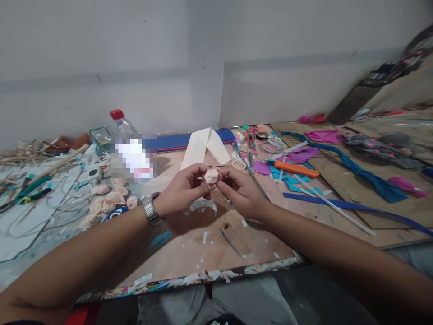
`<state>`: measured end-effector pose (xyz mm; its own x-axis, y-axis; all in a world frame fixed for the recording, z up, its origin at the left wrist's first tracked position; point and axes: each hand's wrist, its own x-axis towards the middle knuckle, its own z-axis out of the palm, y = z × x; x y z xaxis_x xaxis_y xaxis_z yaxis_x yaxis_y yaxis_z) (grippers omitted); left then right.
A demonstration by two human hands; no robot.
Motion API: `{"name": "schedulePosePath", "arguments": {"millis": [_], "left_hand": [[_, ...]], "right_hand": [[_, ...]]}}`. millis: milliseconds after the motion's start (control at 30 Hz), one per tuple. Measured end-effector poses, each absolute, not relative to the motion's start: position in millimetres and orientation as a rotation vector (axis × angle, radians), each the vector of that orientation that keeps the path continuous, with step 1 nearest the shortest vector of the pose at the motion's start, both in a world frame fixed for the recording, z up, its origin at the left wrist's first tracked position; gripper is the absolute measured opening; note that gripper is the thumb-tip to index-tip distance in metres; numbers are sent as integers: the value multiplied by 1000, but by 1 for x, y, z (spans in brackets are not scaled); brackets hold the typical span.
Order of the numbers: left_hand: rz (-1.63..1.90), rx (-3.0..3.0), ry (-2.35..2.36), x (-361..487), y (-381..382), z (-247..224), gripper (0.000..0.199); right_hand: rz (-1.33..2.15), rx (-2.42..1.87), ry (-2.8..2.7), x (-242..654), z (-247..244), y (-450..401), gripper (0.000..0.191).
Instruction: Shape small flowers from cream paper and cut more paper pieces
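Note:
A small, pale peach ball of crumpled paper [211, 176] is held up over the middle of the table, pinched from both sides. My left hand [184, 189], with a metal watch [151, 207] on its wrist, has thumb and fingers closed on the ball's left side. On the opposite side my right hand [241, 192] grips it the same way. Just behind the hands lies a folded cream paper strip [196, 146]. Several similar peach crumpled balls [108, 201] lie in a heap left of the watch.
A clear bottle with a red cap [117, 114] stands at the back left, partly behind a blurred patch. To the right are an orange cutter [297, 169], blue strips [338, 204] and magenta scraps [324, 136]. Green-handled pliers [34, 187] lie far left. A wall [135, 58] closes off the back.

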<state>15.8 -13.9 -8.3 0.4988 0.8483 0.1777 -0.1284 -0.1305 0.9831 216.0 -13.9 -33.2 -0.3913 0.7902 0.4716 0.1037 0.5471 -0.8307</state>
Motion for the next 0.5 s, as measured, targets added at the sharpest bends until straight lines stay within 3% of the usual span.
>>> {"name": "schedulePosePath", "arguments": {"millis": [200, 500], "left_hand": [[998, 1529, 733, 13, -13, -13, 34], [1051, 1857, 959, 11, -15, -16, 26]], "right_hand": [[973, -731, -1800, 215, -33, -14, 24], [1258, -837, -1670, 216, -31, -11, 45]]}}
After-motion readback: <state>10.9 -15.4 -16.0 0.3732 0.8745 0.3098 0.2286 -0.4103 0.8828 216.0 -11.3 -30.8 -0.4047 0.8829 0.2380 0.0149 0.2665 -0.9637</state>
